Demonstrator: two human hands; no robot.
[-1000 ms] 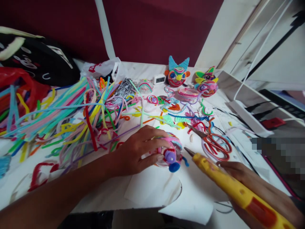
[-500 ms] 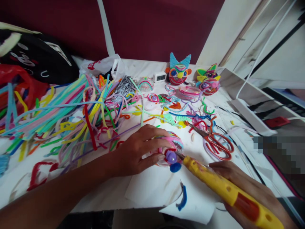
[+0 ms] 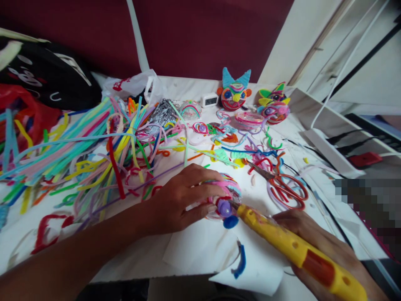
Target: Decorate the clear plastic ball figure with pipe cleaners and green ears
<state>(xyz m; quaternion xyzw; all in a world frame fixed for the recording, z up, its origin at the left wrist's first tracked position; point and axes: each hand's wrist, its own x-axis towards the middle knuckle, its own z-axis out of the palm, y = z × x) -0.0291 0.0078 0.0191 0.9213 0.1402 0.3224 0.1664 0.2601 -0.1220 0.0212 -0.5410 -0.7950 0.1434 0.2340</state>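
My left hand (image 3: 184, 198) rests on a round craft piece (image 3: 233, 186) of coiled coloured pipe cleaners, its fingers curled over the piece's left side. On the near side of the piece are a purple coil (image 3: 224, 207) with a pearly centre and a dark blue oval (image 3: 231, 222). My right hand (image 3: 310, 228) is wrapped around a yellow hot glue gun (image 3: 282, 240). The gun's metal nozzle points left at the purple coil; I cannot tell whether it touches. White paper (image 3: 194, 246) lies beneath, with a short blue pipe cleaner piece (image 3: 240, 263) near the table edge.
Orange-handled scissors (image 3: 288, 188) lie right of the craft piece. Heaped pipe cleaners (image 3: 75, 142) cover the left side. Behind stand a blue-eared figure (image 3: 233, 98), a second figure (image 3: 274, 108) and a small white clock (image 3: 209, 100). A power strip (image 3: 332, 154) with cables is at right.
The glue gun has shifted slightly left, its nozzle closer to the purple coil. My left hand stays on the craft piece. The view has moved a little.
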